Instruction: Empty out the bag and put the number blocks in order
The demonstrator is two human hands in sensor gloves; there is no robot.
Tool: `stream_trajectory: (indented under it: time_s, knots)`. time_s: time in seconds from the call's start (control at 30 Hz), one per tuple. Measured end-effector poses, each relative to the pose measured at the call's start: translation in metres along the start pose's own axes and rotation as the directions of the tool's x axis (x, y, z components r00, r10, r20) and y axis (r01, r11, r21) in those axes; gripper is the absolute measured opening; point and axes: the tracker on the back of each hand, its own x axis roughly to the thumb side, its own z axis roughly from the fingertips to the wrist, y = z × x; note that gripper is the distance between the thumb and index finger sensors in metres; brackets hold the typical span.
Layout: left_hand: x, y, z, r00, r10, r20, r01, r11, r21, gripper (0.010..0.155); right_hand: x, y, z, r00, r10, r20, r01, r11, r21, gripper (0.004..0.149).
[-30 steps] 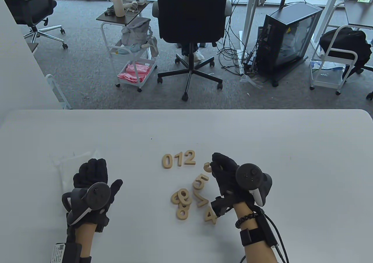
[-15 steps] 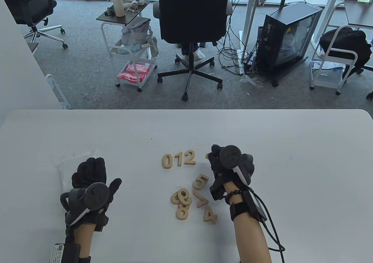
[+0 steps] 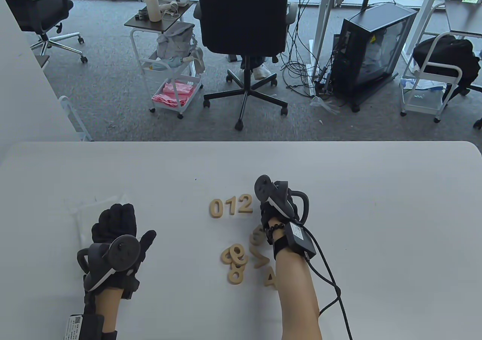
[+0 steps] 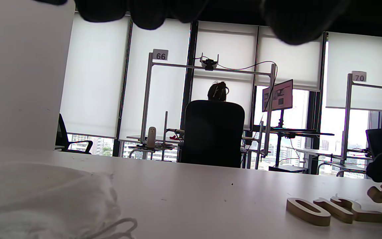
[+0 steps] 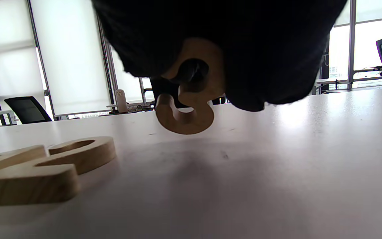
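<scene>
The wooden 3 block (image 5: 191,99) is pinched in the gloved fingers of the right hand (image 3: 276,204) and held upright just above the white table (image 3: 376,204), not touching it, as the right wrist view shows. In the table view this hand sits just right of the 2 block (image 3: 244,203), which closes a flat row with the 0 block (image 3: 216,208) and the 1 block (image 3: 230,206).

Nearer the person, a loose cluster of blocks is seen: a 5 block (image 3: 257,236) partly hidden under the right wrist, a 7 block (image 3: 260,259), a 4 block (image 3: 270,279) beside the forearm, and a small overlapping heap of round-shaped digits (image 3: 234,259) whose values cannot be told apart.

The left hand (image 3: 115,227) is laid palm down with its fingers relaxed and extended, gripping nothing, on the clear plastic bag (image 3: 84,212), which lies flat at the table's left.
</scene>
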Motion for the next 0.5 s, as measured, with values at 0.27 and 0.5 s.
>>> stream_trajectory:
  time_s: [0.27, 0.5]
  knots:
    - [0.0001, 0.0002, 0.0, 1.0, 0.0, -0.002, 0.0, 1.0, -0.001, 0.088, 0.0045, 0.0065, 0.0, 0.999, 0.025, 0.038, -0.028, 0.998, 0.059, 0.043]
    - [-0.0003, 0.0003, 0.0001, 1.0, 0.001, -0.005, -0.001, 1.0, 0.003, 0.087, 0.007, 0.0103, -0.0007, 0.996, 0.035, 0.086, -0.047, 0.99, 0.132, 0.046]
